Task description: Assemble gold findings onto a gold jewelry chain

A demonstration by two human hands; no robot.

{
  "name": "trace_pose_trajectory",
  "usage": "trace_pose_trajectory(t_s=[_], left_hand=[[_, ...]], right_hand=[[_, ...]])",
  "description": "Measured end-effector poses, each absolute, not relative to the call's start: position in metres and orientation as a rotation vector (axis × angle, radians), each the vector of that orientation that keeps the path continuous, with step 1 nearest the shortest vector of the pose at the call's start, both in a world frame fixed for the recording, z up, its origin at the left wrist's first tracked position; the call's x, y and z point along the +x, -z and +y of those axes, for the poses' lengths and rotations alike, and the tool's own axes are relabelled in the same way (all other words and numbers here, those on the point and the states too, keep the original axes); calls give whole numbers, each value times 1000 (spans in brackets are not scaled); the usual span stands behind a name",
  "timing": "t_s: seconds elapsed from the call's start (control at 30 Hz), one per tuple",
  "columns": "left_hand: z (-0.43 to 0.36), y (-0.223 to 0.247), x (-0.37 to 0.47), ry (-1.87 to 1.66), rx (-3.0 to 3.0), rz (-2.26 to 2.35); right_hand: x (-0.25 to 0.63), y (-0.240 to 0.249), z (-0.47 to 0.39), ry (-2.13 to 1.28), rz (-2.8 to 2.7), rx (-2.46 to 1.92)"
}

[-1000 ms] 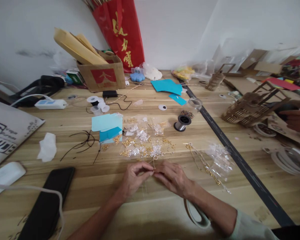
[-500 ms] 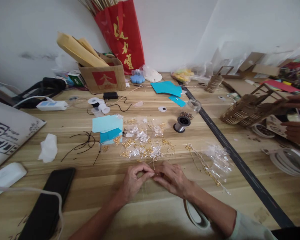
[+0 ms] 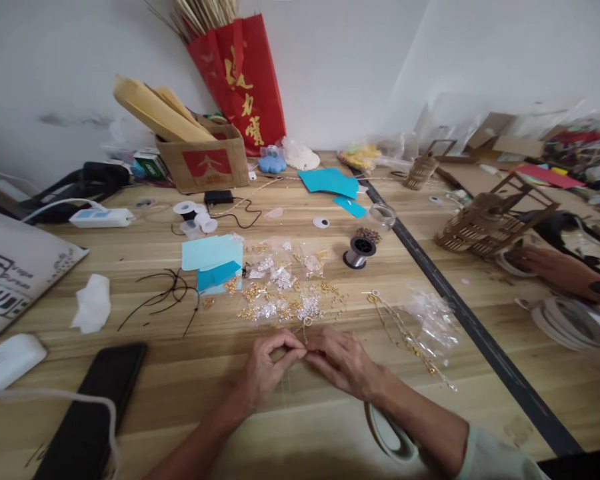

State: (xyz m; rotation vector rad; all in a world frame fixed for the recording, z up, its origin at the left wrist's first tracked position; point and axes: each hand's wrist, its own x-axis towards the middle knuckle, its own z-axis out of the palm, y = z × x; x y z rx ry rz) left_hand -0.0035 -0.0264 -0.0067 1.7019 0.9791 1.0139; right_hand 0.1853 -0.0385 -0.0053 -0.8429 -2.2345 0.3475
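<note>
Gold chain, thin and short, runs down from a small ring to the fingertips of the person's two hands, low in the middle of the wooden table. The left hand has thumb and forefinger pinched together on the chain's lower end; the right hand meets it there with fingers curled inward (whether these grip the chain too cannot be told, the spot being so small). Just beyond the ring lie silver bits and gold bits, some loose, some in or on little clear bags. Blue cards lie next to them on the left, with black cord nearby and a phone closer to the person. To the right of the right hand, other chains stretch out beside crumpled clear plastic. Farther back stands a spool of wire or thread, near a glass jar tipped on its side, beads at its lower end. At the far right, past a dark strip, a co-worker's hand reaches in near a brown basket.
</note>
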Motion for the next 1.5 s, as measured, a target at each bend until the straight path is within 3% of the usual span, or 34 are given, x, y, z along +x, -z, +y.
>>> trace_pose_trajectory(t_s=[1.5], left_hand=[[-28,2,-7,-1050,1884,1087]], right_hand=[[185,6,-35,-426,-2194,-926]])
